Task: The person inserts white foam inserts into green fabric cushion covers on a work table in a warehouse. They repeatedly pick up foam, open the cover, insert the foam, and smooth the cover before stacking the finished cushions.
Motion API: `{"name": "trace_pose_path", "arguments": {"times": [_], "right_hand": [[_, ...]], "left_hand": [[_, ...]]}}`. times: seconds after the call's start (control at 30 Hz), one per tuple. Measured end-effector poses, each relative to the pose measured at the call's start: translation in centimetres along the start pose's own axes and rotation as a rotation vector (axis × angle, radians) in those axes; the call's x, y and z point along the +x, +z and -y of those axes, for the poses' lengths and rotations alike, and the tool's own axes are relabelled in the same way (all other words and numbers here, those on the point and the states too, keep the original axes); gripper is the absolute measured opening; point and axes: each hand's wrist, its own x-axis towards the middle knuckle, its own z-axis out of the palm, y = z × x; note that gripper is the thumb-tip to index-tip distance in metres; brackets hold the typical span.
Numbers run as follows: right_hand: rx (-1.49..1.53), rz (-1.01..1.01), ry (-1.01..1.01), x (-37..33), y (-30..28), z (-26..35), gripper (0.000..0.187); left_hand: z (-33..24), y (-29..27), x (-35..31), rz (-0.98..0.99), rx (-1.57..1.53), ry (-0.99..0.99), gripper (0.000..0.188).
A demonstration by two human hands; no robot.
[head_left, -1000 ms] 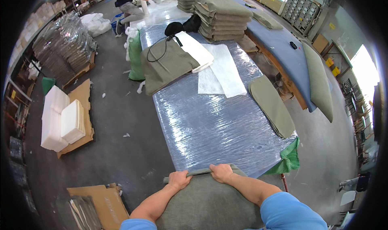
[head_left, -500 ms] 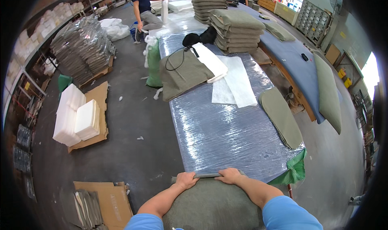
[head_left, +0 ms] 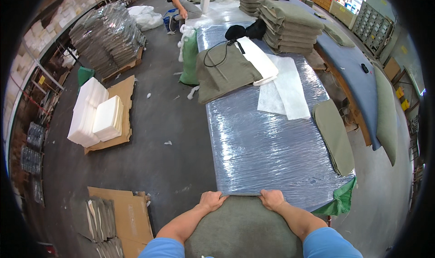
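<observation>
The grey-green cushion (head_left: 244,231) is at six o'clock, right by the near end of the plastic-wrapped surface (head_left: 267,163); what bears its weight I can't tell. The left hand (head_left: 211,201) has its fingers closed over the far edge at the cushion's eleven o'clock, the right hand (head_left: 273,199) likewise at one. It looks soft, fairly light and grippy to me, best taken two-handed along that edge, lest it sag.

Left grip (head_left: 212,201), right grip (head_left: 272,199) clasping far edge of grey-green cushion (head_left: 244,228); plastic-wrapped table (head_left: 269,154) beyond, white sheets (head_left: 292,92) atop.
</observation>
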Motion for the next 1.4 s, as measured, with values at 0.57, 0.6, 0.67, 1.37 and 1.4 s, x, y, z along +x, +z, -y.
{"name": "trace_pose_path", "arguments": {"times": [0.57,0.6,0.67,1.37,1.4], "right_hand": [[0.001,0.229,0.092,0.6,-2.1,3.0,0.056],[0.004,0.231,0.099,0.5,-1.8,2.9,0.056],[0.012,0.137,0.113,-0.1,-1.0,2.7,0.054],[0.017,-0.018,0.018,1.5,1.2,1.1,0.036],[0.024,-0.035,0.008,1.5,1.2,1.2,0.036]], "left_hand": [[-0.5,-1.0,0.3,0.052,0.083,-0.079,0.064],[-0.5,-0.9,0.3,0.053,0.08,-0.075,0.064],[-0.6,-0.8,0.4,0.051,0.075,-0.067,0.064],[0.0,0.2,1.2,-0.022,0.051,-0.08,0.063],[0.0,0.3,1.1,-0.006,0.067,-0.084,0.062]]}}
